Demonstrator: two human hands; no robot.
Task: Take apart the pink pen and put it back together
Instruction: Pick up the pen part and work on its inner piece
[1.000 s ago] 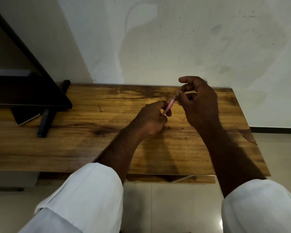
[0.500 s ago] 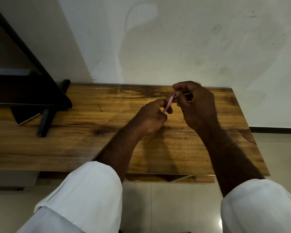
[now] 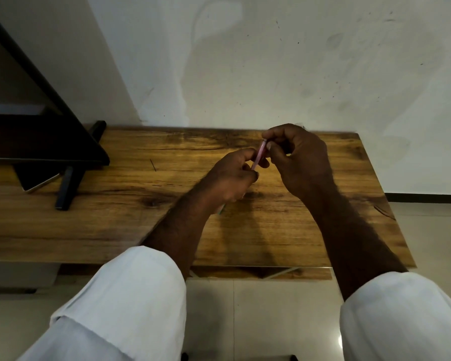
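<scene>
A scuffed white wall [image 3: 271,74] rises behind a wood-grain desk [image 3: 115,217], and we look down on two hands working above its far right part. The pink pen [image 3: 260,155] is held tilted between them, off the desk. The left hand [image 3: 232,178] has its grip curled round the lower barrel, and the right hand [image 3: 300,162] pinches the upper end between thumb and forefinger. We judge this a twist or pull at the top end. The fingers hide whether any joint has loosened, and we can make out no loose pen part on the desk with certainty. So the taking apart looks unfinished, and all of the reassembly is left. No container shows in this view. At the left a black screen stand [image 3: 68,188] sits with a phone [image 3: 41,185] tucked beside its foot.
</scene>
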